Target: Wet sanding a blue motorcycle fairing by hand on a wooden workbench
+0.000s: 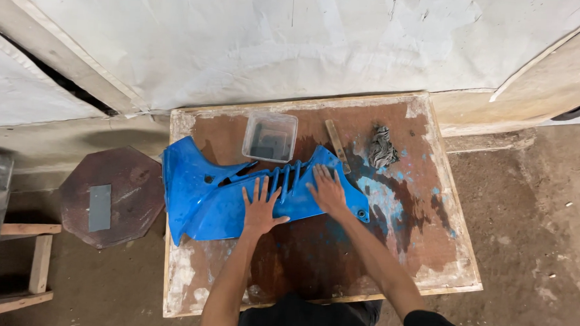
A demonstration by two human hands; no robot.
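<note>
— Where does the blue plastic panel [217,192] lie?

— Flat on the worktop [312,262], left of centre in the frame, its slotted part towards the middle.

— And the hands?

— Both rest on it, palms down, fingers spread. The left hand [260,207] presses the lower middle of the panel; the right hand [328,189] sits just beside it, on the narrow right-hand end.

— Anything near?

— Above the panel, a clear plastic tub [270,136]; to its right a wooden stick [337,144] and a crumpled rag [382,147]. At lower left, an octagonal stool [112,194].
</note>
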